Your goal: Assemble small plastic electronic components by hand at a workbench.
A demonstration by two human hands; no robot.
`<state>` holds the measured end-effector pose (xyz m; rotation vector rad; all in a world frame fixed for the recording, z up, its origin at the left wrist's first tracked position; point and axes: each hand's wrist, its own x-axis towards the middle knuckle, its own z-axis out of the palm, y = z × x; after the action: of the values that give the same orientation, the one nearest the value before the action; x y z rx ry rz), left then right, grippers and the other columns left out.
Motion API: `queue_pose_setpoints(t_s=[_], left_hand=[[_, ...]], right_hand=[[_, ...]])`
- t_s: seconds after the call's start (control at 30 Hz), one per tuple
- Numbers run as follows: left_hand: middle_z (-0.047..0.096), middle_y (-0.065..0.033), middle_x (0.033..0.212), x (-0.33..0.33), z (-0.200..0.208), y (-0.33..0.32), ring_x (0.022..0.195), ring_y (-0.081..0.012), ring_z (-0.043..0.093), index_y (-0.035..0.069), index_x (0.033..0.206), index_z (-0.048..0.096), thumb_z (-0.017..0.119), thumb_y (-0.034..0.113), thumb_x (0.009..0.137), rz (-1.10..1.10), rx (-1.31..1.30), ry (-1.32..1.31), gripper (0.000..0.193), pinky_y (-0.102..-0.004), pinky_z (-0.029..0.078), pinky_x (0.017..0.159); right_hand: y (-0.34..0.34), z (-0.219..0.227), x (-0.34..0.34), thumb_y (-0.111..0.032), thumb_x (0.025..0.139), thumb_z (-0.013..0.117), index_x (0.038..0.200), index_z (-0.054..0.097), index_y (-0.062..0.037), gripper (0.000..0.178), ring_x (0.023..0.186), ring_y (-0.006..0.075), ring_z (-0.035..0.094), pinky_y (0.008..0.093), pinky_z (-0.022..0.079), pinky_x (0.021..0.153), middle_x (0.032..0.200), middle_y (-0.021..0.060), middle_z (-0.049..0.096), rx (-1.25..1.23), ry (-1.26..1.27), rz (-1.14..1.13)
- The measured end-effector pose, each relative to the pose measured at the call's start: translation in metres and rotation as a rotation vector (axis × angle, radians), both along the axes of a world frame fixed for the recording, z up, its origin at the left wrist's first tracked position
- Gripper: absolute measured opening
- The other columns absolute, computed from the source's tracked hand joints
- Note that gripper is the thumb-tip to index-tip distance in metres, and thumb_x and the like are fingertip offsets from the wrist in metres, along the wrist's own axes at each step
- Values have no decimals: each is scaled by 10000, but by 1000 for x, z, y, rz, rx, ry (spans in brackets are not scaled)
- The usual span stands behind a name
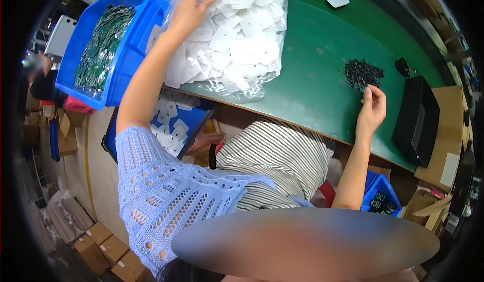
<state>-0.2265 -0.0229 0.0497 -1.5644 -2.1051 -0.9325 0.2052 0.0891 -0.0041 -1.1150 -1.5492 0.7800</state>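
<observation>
My left hand (189, 12) reaches over the far left part of a clear plastic bag (247, 91) heaped with flat white plastic plates (242, 35). Its thumb and fingers are apart, and no plate shows between them. At the near edge of a pile of tiny black parts (364, 73), my right hand (373, 108) has its thumb and fingertips pressed together. Whatever they pinch is too small to make out. Both the bag and the pile lie on the green tabletop (312, 75).
Left of the bag, a blue bin (118, 67) holds green circuit boards. Below the table edge sits a tray (199, 125) of white plates. A black open box (416, 120) stands at the right, and two white pieces (338, 0) lie at the back.
</observation>
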Motion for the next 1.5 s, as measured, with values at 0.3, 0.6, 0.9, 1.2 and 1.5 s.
queue_pose_setpoints(t_s=[0.3, 0.6, 0.9, 1.2, 1.5], left_hand=[[646, -124, 827, 162, 21, 34, 629, -142, 619, -6, 1084, 457, 638, 143, 832, -575, -236, -1052, 344, -235, 484, 491], [605, -68, 775, 194, 4, 51, 522, -117, 580, 23, 1022, 527, 579, 108, 863, -694, -256, -1343, 187, -206, 412, 406], [597, -28, 846, 203, -2, 45, 545, -71, 545, 31, 945, 572, 603, 84, 846, -633, -244, -1065, 117, -175, 386, 419], [561, -184, 1078, 205, 3, 40, 842, -252, 644, -57, 1190, 370, 539, 28, 859, -840, -278, -1576, 381, -293, 560, 703], [630, -148, 948, 193, -7, 45, 830, -217, 648, -38, 1094, 471, 537, 87, 893, -645, -331, -1620, 246, -284, 552, 716]], right_hand=[[-14, 60, -74, -30, 842, 592, 974, 591, 9, 138, 752, 89, 546, 212, 462, 681, 896, 47, 608, -209, 372, 518], [-4, 41, -86, 8, 830, 591, 1001, 571, 6, 172, 790, 83, 540, 218, 461, 706, 926, 40, 596, -269, 510, 569], [-8, 34, -89, -4, 778, 640, 956, 595, -21, 184, 733, 87, 547, 233, 457, 681, 827, 23, 591, 47, 224, 473], [-3, 29, -81, -60, 776, 668, 804, 606, -16, 81, 633, 65, 467, 209, 397, 564, 756, 1, 559, -147, 317, 429], [-4, 37, -75, -45, 755, 673, 783, 600, -26, 80, 656, 86, 491, 218, 393, 563, 765, 9, 560, 103, 12, 419]])
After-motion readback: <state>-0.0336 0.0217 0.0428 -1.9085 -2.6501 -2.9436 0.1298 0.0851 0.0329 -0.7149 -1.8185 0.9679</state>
